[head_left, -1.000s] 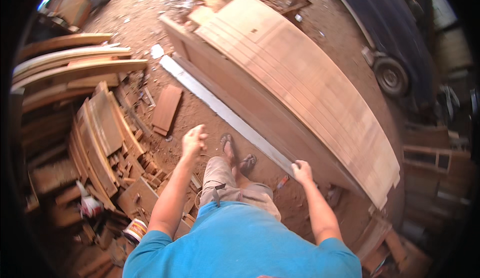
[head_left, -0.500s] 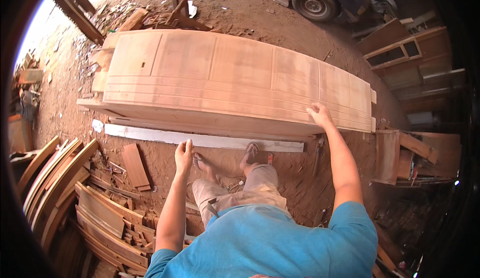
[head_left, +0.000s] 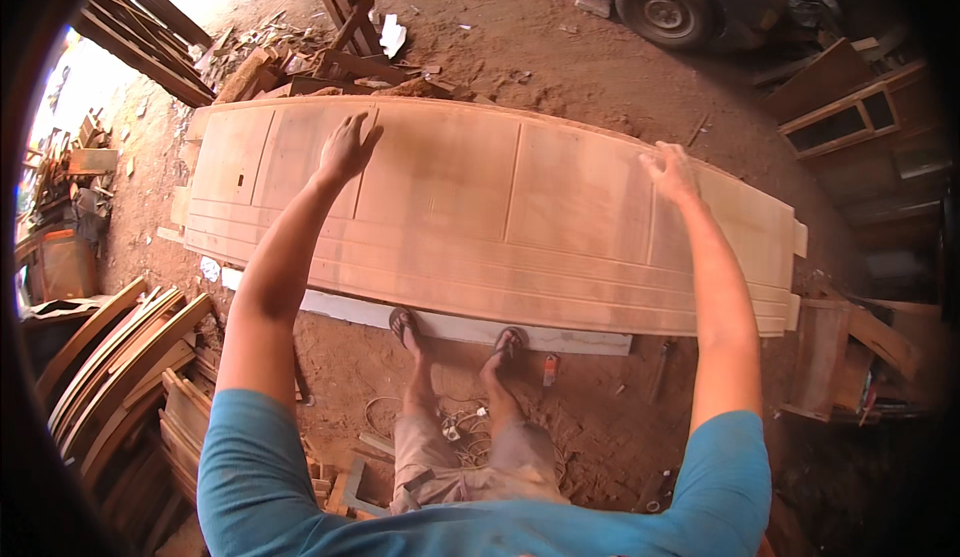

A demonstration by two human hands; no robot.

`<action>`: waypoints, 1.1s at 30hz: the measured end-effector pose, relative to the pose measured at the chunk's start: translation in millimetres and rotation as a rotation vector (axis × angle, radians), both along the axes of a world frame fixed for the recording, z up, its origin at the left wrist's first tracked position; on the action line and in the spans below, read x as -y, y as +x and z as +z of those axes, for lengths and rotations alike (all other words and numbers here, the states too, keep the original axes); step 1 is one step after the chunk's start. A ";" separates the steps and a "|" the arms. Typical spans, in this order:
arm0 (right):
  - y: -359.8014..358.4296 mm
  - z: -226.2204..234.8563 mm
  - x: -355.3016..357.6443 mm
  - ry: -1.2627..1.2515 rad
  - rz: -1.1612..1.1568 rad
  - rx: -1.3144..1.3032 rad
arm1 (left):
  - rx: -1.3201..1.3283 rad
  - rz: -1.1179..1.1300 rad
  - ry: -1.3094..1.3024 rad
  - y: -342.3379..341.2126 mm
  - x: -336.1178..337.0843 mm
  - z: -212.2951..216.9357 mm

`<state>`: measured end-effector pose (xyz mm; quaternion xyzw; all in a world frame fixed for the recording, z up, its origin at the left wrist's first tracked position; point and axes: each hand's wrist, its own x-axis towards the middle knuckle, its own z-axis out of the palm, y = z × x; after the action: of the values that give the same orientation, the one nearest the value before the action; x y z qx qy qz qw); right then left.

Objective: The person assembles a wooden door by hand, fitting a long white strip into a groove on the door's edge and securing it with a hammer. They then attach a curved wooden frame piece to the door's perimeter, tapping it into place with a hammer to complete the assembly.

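Note:
A long wooden door panel point(head_left: 440, 197) lies flat in front of me, with carved grooves and a small dark slot near its left end. My left hand point(head_left: 350, 149) reaches over its left half toward the far edge, fingers stretched and thumb apart, holding nothing. Close to the far edge on the right side is my right hand point(head_left: 672, 172), its fingers loosely spread with nothing in them. Whether either hand touches the wood I cannot tell.
A pale board point(head_left: 480, 329) runs along the ground by my feet. A small orange object point(head_left: 550, 369) and tangled cord point(head_left: 462, 425) lie nearby. Curved wooden pieces point(head_left: 120, 367) are stacked at left, scrap wood point(head_left: 860, 347) at right. Beyond the panel stands a vehicle wheel point(head_left: 662, 9).
Both hands have moved forward over the panel, the left from in front of its near edge, the right from near that edge. Both have opened. More of the panel's top now shows.

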<state>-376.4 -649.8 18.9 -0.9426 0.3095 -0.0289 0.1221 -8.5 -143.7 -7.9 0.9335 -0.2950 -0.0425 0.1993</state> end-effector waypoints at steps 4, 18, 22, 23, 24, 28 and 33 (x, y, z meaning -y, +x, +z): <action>17.8 -28.4 30.7 -0.111 -0.018 0.056 | 0.248 -0.172 0.017 61.1 18.4 -38.6; 18.9 -30.5 51.3 -0.165 0.030 -0.030 | -0.008 -0.244 0.164 129.3 40.3 -54.9; 19.4 -9.9 43.6 -0.110 -0.106 -0.158 | 0.122 -0.327 0.044 112.7 50.4 -35.0; 13.8 -4.8 44.9 -0.121 -0.105 -0.155 | 0.096 -0.320 0.075 104.9 58.5 -20.9; 11.6 0.9 47.5 -0.126 -0.092 -0.146 | 0.076 -0.302 0.117 102.1 61.9 -10.5; 9.7 19.9 52.8 0.014 -0.103 -0.186 | 0.004 -0.284 0.174 112.4 54.4 1.3; 15.7 34.9 46.1 0.058 -0.191 -0.207 | 0.014 -0.248 0.153 108.0 47.3 8.5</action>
<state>-360.7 -695.9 53.8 -0.9029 0.4094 0.0661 0.1134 99.4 -190.9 0.7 0.9026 -0.4055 -0.0828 0.1188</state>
